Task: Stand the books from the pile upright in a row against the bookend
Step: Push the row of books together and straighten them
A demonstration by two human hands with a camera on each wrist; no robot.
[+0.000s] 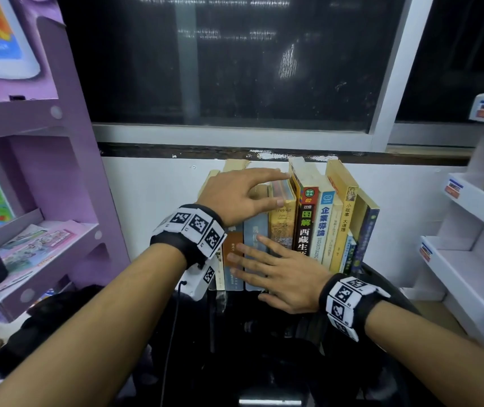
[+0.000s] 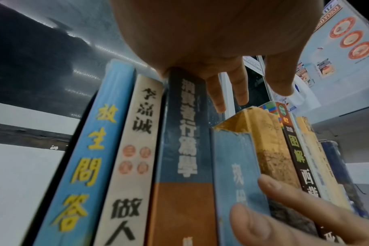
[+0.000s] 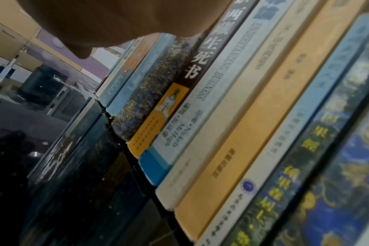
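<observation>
A row of upright paperback books point(image 1: 290, 227) stands spines outward along the far edge of a dark glossy surface point(image 1: 264, 333), backed against the white wall under the window. The left hand point(image 1: 234, 198) lies palm down over the tops of the books at the left of the row, fingers spread and nearly straight, gripping nothing; in the left wrist view the palm sits right on the top of the dark blue and orange spine point(image 2: 183, 158). The right hand point(image 1: 281, 277) is laid flat against the spines lower down, its straight fingers point(image 2: 284, 213) pressing the pale blue spine point(image 2: 234, 174) and the mottled yellow one point(image 2: 272, 149) beside it. So the books sit between the two hands' contact points, top and front, with neither hand closed around any volume. Further right stand the black spine with green and white characters point(image 1: 305, 227), a light blue and white one point(image 1: 323, 227), cream and yellow ones, and a dark blue book point(image 1: 367, 239) at the right end. No bookend can be made out. A purple shelf unit point(image 1: 35, 177) stands to the left.
</observation>
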